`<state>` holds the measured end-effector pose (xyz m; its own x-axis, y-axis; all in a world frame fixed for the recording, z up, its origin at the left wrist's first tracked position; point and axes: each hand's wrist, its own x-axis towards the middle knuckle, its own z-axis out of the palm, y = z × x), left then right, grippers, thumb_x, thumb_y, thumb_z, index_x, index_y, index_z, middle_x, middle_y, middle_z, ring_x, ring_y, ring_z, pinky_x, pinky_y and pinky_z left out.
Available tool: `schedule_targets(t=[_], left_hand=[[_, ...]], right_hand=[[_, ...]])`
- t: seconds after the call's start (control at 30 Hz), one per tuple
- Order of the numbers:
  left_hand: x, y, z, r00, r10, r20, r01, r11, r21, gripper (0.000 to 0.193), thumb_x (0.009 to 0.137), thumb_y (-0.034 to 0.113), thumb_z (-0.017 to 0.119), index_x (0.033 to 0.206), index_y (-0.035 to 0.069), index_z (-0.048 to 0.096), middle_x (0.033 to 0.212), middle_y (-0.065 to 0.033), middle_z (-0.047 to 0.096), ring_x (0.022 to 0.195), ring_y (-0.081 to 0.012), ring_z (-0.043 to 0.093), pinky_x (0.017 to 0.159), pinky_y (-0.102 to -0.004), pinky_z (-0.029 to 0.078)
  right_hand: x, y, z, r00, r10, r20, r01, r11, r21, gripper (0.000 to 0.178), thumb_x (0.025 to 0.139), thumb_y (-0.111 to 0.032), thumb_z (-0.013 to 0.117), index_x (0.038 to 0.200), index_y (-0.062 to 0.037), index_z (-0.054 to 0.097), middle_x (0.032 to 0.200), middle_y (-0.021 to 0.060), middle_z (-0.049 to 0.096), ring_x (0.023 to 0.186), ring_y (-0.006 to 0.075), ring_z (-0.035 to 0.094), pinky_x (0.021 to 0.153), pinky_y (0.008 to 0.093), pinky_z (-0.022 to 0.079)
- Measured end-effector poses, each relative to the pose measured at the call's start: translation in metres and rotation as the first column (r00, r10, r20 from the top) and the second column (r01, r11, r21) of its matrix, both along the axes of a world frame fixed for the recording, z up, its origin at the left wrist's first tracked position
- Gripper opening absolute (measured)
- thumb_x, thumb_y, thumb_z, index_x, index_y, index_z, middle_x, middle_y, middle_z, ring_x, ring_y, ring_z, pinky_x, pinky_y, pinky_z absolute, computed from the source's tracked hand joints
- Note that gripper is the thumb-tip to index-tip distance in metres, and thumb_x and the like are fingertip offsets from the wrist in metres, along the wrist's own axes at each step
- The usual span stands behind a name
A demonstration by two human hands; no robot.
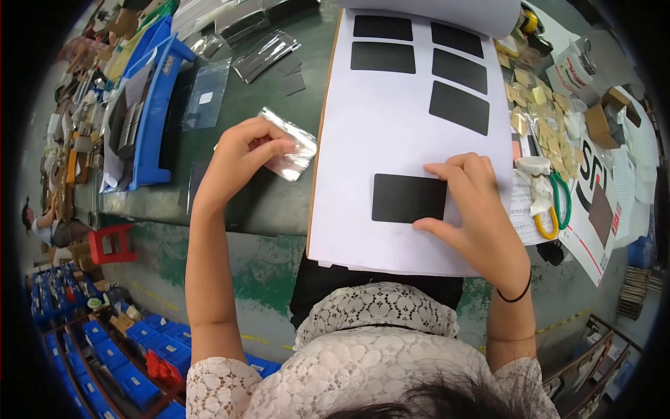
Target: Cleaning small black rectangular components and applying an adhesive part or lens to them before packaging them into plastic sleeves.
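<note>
My right hand (pixel 471 206) grips a black card (pixel 408 198) by its right end, thumb below and fingers above, at the near part of a large white paper sheet (pixel 370 140). Between the thumb and fingers of my left hand (pixel 255 148) is a shiny clear plastic sleeve (pixel 296 155), held just left of the sheet's edge. Farther up the sheet lie several more black cards (pixel 382 57), set out in two columns. The sheet's far end is curled over in a roll (pixel 447 12).
At the left stands a blue plastic bin (pixel 150 112). Clear sleeves (pixel 266 56) and a clear bag (pixel 207 94) lie on the green table (pixel 244 202). Scissors with green and yellow handles (pixel 555 202) lie at the right, near small tan pieces (pixel 537 98) and an open cardboard box (pixel 611 115).
</note>
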<state>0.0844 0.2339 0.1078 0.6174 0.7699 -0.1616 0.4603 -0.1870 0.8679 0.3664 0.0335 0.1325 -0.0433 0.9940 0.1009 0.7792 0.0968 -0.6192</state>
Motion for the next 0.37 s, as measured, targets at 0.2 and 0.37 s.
schedule_targets(t=[0.2,0.37], left_hand=[[0.000,-0.011,-0.005,0.941,0.147,0.305,-0.238,0.928,0.287,0.020,0.102,0.015,0.058,0.095,-0.001,0.066,0.085,-0.0002,0.062,0.070,-0.0055,0.054,0.063,-0.0204,0.042],[0.038,-0.052,0.021,0.922,0.229,0.314,-0.318,0.908,0.272,0.015,0.104,0.014,0.056,0.098,0.004,0.067,0.071,0.0065,0.047,0.061,0.0004,0.037,0.053,-0.0198,0.026]], right_hand=[[-0.012,-0.021,-0.019,0.985,-0.118,-0.129,0.139,0.976,0.170,0.045,0.073,-0.002,0.081,0.111,-0.0009,0.059,0.107,0.0137,0.055,0.101,0.0315,0.053,0.084,0.0389,0.045],[-0.014,-0.036,-0.026,0.871,-0.280,-0.404,0.294,0.955,-0.029,0.024,0.083,-0.002,0.077,0.103,-0.0017,0.064,0.093,0.0082,0.066,0.090,0.0264,0.063,0.083,0.0351,0.051]])
